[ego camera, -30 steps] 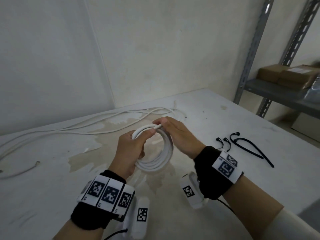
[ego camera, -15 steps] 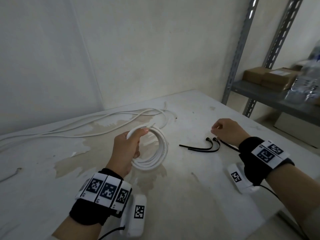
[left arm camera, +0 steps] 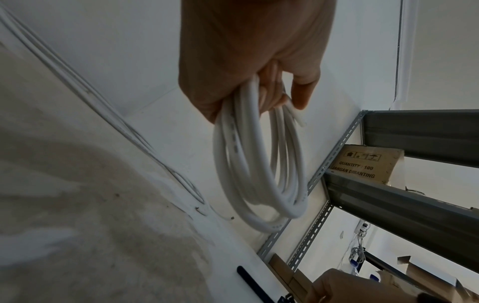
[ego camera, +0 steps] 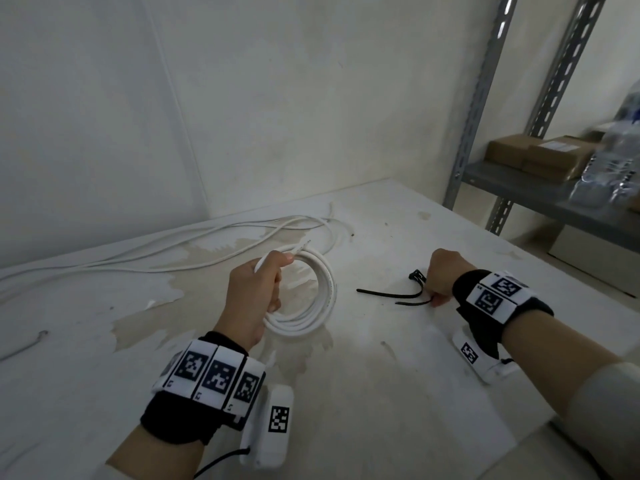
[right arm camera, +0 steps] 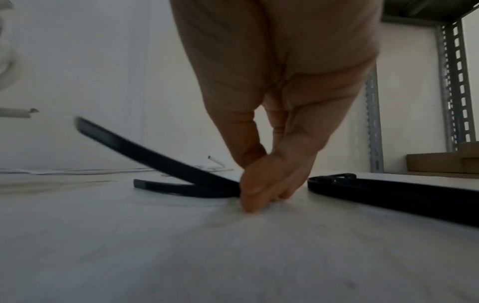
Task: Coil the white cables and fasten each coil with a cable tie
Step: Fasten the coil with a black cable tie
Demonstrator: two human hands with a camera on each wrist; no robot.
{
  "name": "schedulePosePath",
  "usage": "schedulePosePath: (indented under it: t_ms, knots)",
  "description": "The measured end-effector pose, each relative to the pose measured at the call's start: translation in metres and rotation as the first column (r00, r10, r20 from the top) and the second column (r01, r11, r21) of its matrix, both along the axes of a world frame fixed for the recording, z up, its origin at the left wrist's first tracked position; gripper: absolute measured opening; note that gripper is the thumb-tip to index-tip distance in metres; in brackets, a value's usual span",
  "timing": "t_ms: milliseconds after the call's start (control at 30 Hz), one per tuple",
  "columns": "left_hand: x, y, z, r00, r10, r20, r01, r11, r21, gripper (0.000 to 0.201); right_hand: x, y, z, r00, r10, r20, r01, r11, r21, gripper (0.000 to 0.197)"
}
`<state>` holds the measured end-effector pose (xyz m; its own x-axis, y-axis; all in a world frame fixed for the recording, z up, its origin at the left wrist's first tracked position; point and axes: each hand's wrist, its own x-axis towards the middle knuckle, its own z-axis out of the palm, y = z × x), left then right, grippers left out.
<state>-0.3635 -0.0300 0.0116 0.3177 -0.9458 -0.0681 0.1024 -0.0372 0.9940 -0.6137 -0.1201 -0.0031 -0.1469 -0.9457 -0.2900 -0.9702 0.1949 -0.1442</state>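
Observation:
My left hand [ego camera: 256, 292] grips a coil of white cable [ego camera: 313, 301] above the table, the cable's cut end poking out past my fingertips. In the left wrist view the coil [left arm camera: 249, 164] hangs from my curled fingers [left arm camera: 300, 90]. To the right, my right hand [ego camera: 441, 282] is down on the table and pinches a black cable tie [ego camera: 388, 293] between thumb and forefinger. The right wrist view shows the pinch [right arm camera: 255, 180] lifting one tie [right arm camera: 155, 151] at an angle, with another tie [right arm camera: 181, 188] flat beneath it.
Loose white cables [ego camera: 156, 258] run along the back of the white table [ego camera: 381, 393] toward the left wall. More black ties [right arm camera: 388, 192] lie right of my right hand. A metal shelf rack [ego camera: 540, 188] with cardboard boxes [ego camera: 540, 155] stands at the right.
My right hand left the coil, moved right to the black ties and now pinches one. The left hand kept holding the coil in place.

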Motion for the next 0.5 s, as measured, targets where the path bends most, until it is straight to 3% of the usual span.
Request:
schedulePosePath:
  t_ms: [100, 200, 300, 400, 500]
  knots:
    - [0.003, 0.003, 0.000, 1.000, 0.003, -0.005, -0.003, 1.000, -0.003, 0.033, -0.004, -0.001, 0.001, 0.994, -0.037, 0.100, 0.046, 0.995, -0.092, 0.032]
    - [0.007, 0.005, 0.001, 0.999, 0.018, -0.035, -0.017, 1.000, 0.005, 0.033, -0.003, -0.002, 0.009, 0.976, -0.036, 0.214, 0.101, 0.948, -0.301, 0.009]
    - [0.012, 0.007, 0.003, 0.999, 0.037, -0.035, -0.037, 0.999, 0.003, 0.033, 0.015, 0.004, 0.016, 0.934, 0.049, 0.355, 0.122, 0.888, -0.443, 0.016]
    - [0.020, 0.010, 0.005, 0.998, 0.067, -0.012, -0.067, 0.998, 0.004, 0.032, 0.050, 0.020, 0.025, 0.817, 0.216, 0.535, 0.108, 0.853, -0.510, 0.008]
    - [0.032, 0.015, 0.005, 0.993, 0.114, -0.002, -0.114, 0.993, -0.004, 0.031, 0.092, 0.044, 0.035, 0.648, 0.404, 0.645, 0.012, 0.842, -0.540, 0.016]
